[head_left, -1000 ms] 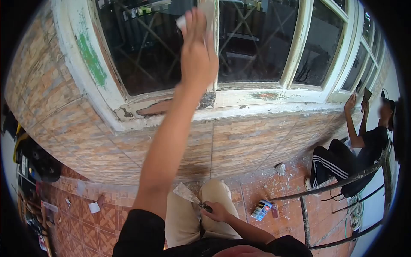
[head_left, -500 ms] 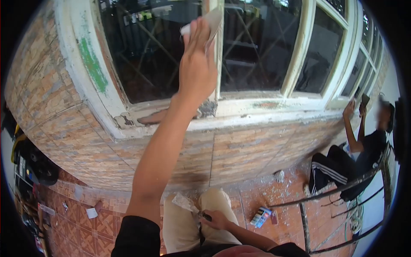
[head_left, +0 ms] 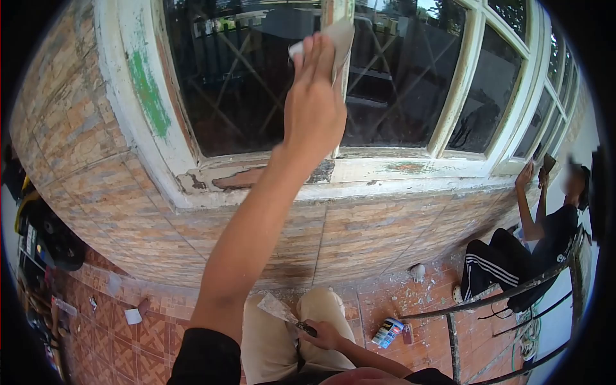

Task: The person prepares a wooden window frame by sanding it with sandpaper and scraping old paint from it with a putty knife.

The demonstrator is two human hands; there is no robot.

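Note:
My left hand is raised to the window, its fingers pressed together over a folded sheet of sandpaper. The sheet lies against the upright white window bar, whose paint is worn. Down at my lap, my right hand grips the dark handle of a scraper. Its wide blade, smeared with pale residue, rests over my beige trouser leg and points up and left. Bare patches and flaked paint show on the lower window frame, and a green patch marks the left frame.
At the right, a person crouches by the window, holding a scraper to the frame. A dark metal railing stands in front. Paint chips and a printed can lie on the tiled floor. A black and yellow machine stands left.
The view has shifted slightly, so the window and my left hand appear a little further right and lower. My left hand stays on the bar with the sandpaper; my right hand keeps the scraper.

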